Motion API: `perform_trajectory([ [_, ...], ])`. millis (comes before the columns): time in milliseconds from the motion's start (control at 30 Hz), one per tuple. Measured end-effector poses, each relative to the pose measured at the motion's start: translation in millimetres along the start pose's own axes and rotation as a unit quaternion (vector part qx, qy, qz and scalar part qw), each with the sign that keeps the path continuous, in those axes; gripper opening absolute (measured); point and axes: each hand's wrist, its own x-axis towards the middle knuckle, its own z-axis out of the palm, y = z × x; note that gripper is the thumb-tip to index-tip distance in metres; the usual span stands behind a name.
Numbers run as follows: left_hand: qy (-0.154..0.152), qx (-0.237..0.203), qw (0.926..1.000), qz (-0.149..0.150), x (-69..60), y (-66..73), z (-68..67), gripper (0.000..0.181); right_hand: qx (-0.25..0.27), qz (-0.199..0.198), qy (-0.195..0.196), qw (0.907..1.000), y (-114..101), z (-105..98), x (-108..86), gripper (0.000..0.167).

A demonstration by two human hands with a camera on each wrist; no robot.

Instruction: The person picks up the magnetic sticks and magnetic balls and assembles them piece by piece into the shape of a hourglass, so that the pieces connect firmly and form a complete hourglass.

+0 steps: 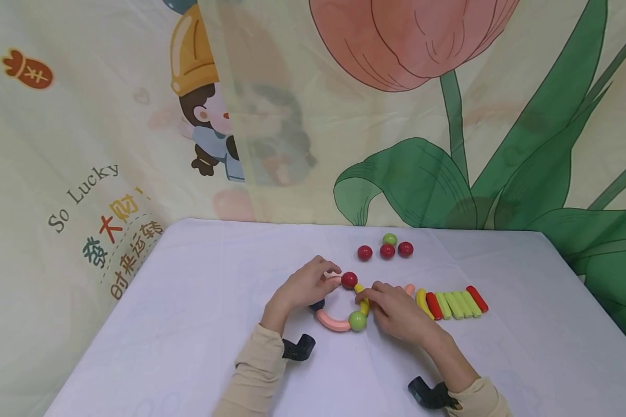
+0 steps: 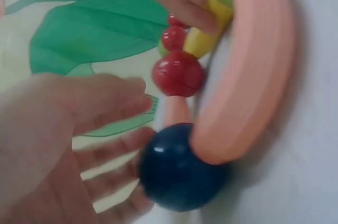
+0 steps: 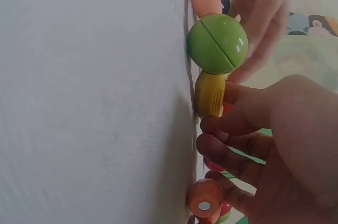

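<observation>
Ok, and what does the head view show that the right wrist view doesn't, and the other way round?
Only the head view shows the light green sticks lying in a row, the black wrist device on the left arm and the big pink tulip on the backdrop.

Only the right wrist view shows a pale disc in the end of the loose pink piece, and the seam line across the green ball.

Both show the left hand, the right hand, that ball and the yellow piece the right hand pinches.
</observation>
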Motion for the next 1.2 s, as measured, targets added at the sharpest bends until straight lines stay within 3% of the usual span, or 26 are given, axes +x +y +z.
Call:
perform_trajectory([
  [267, 0.007, 0.010, 0.9977, -0.067, 2.6, -8.5, 8.9, 0.029, -0.005, 0.016, 0.013, 0.9998, -0.4, -0.1, -0.2, 0.030],
  [500, 0.015, -0.002, 0.9974, -0.070, 5.2, -13.7, 11.8, 0.021, -0.005, 0.007, 0.013, 0.9999, 3.6, -1.0, -0.1, 0.031],
  [800, 0.007, -0.009, 0.9971, -0.076, 6.2, -14.0, 12.7, 0.020, 0.057, 0.011, 0.003, 0.9983, 9.3, -9.4, -2.1, 0.026],
  [1200, 0.007, -0.015, 0.9970, -0.076, 7.7, -13.3, 13.2, 0.016, 0.063, 0.017, 0.013, 0.9978, 13.1, -17.8, -4.0, 0.030],
])
